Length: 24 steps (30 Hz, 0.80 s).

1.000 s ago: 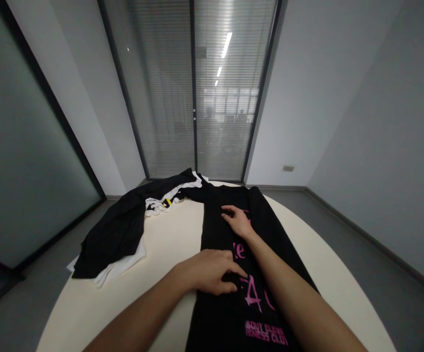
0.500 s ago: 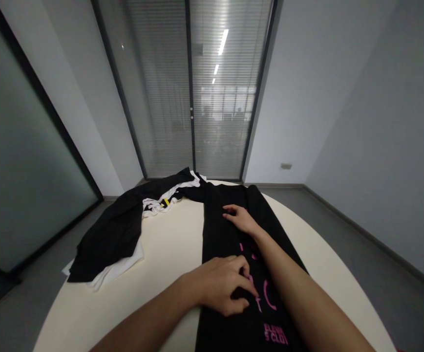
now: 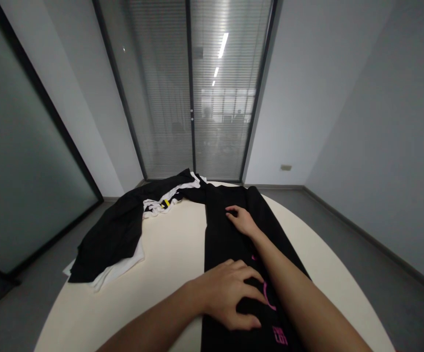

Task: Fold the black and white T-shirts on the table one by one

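A black garment with pink lettering (image 3: 226, 239) lies in a long strip down the middle of a round cream table (image 3: 168, 244). My left hand (image 3: 234, 296) rests flat on its near part, fingers spread, partly covering the pink print. Farther along the strip, my right hand (image 3: 242, 220) presses flat on the cloth with its fingers stretched out. Neither hand grips anything.
A heap of black and white clothes (image 3: 124, 230) with a small yellow tag lies at the table's left and far side, hanging over the edge. Glass doors with blinds stand behind the table. Grey floor surrounds it.
My left hand has slid across the garment toward me and to the right, and the left flap of cloth now covers most of the pink lettering. The right hand barely moved.
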### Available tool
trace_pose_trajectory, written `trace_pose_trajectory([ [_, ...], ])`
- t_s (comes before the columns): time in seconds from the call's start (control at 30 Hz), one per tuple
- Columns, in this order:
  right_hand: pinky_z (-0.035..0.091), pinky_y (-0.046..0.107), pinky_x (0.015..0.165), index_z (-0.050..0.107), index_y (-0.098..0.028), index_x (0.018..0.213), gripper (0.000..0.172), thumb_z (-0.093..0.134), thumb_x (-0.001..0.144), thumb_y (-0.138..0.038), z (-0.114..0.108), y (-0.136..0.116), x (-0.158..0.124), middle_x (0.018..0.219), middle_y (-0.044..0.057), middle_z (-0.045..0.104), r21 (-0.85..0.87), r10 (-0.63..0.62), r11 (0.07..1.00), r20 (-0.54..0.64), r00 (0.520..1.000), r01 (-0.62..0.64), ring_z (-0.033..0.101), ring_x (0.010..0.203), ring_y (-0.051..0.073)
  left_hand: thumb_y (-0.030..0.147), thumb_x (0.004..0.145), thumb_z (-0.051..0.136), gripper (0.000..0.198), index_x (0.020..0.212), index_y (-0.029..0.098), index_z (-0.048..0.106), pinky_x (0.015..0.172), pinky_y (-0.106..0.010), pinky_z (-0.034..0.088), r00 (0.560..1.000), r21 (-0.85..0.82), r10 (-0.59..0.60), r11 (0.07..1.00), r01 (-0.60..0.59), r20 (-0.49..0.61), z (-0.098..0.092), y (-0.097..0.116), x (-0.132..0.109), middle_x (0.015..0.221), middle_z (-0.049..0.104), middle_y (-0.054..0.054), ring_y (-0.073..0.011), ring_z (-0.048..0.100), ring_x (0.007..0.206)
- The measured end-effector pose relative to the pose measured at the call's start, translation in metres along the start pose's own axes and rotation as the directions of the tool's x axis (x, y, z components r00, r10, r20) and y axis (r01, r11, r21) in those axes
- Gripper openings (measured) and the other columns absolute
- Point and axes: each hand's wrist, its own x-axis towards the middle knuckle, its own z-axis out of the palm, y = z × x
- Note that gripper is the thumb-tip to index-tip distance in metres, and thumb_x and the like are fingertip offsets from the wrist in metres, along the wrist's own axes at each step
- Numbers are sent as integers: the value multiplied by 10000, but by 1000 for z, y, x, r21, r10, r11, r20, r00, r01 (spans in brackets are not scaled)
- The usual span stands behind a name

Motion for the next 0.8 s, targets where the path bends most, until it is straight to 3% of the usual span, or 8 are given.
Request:
trace_pose_trajectory([
  [0.13, 507, 338, 922, 691, -185, 1194, 357, 625, 844, -206, 1, 1, 1, 1125, 70, 716, -11, -8, 1000, -11, 1000, 8, 671, 929, 184, 515, 859, 678, 412, 1218, 313, 680, 1006, -378, 438, 1000, -38, -13, 999, 13, -11, -1, 2, 1, 1365, 616, -23, -256, 579, 1196],
  [0.23, 502, 345, 949, 679, -184, 1237, 395, 621, 846, -190, 3, 3, 1, 1185, 86, 695, -33, -25, 999, -10, 1000, 25, 667, 971, 189, 435, 930, 596, 318, 1189, 273, 685, 987, -357, 459, 985, -15, -122, 993, 121, -125, -5, -5, 1, 1270, 669, -29, -216, 626, 1108],
  [0.33, 492, 360, 986, 666, -168, 1268, 420, 616, 852, -192, 6, 3, 1, 1209, 107, 684, -56, -27, 998, -16, 1000, 26, 662, 1029, 205, 336, 934, 579, 351, 1264, 236, 644, 1101, -417, 404, 904, 48, -283, 948, 314, -321, -7, -23, -3, 1386, 600, -70, -246, 550, 1263],
  [0.4, 478, 364, 1016, 661, -158, 1275, 427, 610, 852, -184, 7, 4, 0, 1241, 120, 670, -77, -36, 996, -16, 999, 34, 647, 1091, 217, 325, 895, 624, 462, 1343, 216, 594, 1174, -477, 332, 852, 72, -365, 905, 419, -376, -6, -37, -8, 1499, 501, -101, -285, 444, 1386],
  [0.53, 479, 357, 1016, 637, -163, 1308, 451, 603, 859, -186, 7, 3, 2, 1268, 123, 661, -139, -30, 990, 35, 999, 35, 642, 1131, 225, 348, 885, 632, 484, 1348, 208, 599, 1195, -497, 316, 809, 40, -473, 855, 517, -348, 0, -57, -16, 1518, 483, -108, -293, 405, 1424],
  [0.67, 491, 348, 989, 608, -188, 1335, 551, 683, 790, -174, 6, 1, 19, 1219, 109, 694, -183, 53, 982, 57, 997, -42, 668, 1102, 234, 340, 865, 648, 475, 1320, 205, 629, 1192, -496, 316, 814, 17, -469, 863, 505, -343, 0, -58, -17, 1495, 513, -104, -295, 403, 1422],
  [0.8, 506, 392, 947, 616, -188, 1314, 496, 680, 834, -293, 8, -3, 51, 1122, 126, 725, -213, 121, 970, 5, 993, -117, 688, 1049, 272, 331, 837, 662, 449, 1270, 213, 667, 1206, -529, 272, 815, 1, -458, 871, 491, -354, -4, -56, -16, 1421, 583, -90, -307, 401, 1412],
])
